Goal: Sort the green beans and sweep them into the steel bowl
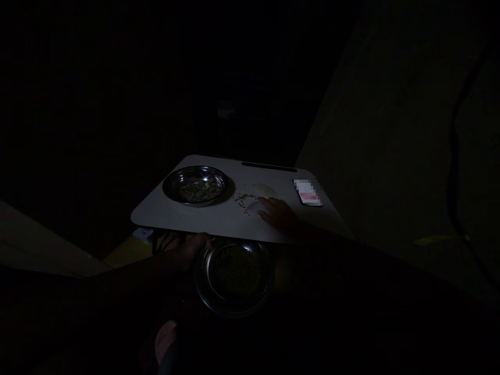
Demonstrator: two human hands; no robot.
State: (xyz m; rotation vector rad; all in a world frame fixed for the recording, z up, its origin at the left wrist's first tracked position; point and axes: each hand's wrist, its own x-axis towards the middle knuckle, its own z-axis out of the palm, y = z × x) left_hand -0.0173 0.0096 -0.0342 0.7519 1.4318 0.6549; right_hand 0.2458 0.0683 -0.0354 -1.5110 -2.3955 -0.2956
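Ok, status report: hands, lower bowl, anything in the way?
Left hand gripping lower bowl by its rim, grains inside. Right hand at striped piece, loose grains beside it. Phone farther right, seemingly not in the way.

I see bare desk [219, 223] to pass over inside the near edge, left of centre. A steel bowl [195, 173] blocks the left edge; scattered grains [245, 197] and right-hand fingers [269, 201], the middle; a phone-like slab [307, 192], the right edge.

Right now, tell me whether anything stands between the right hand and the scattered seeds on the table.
Yes, partly: between the right hand and the scattered seeds is a pale, lined piece; I see nothing else in the way.
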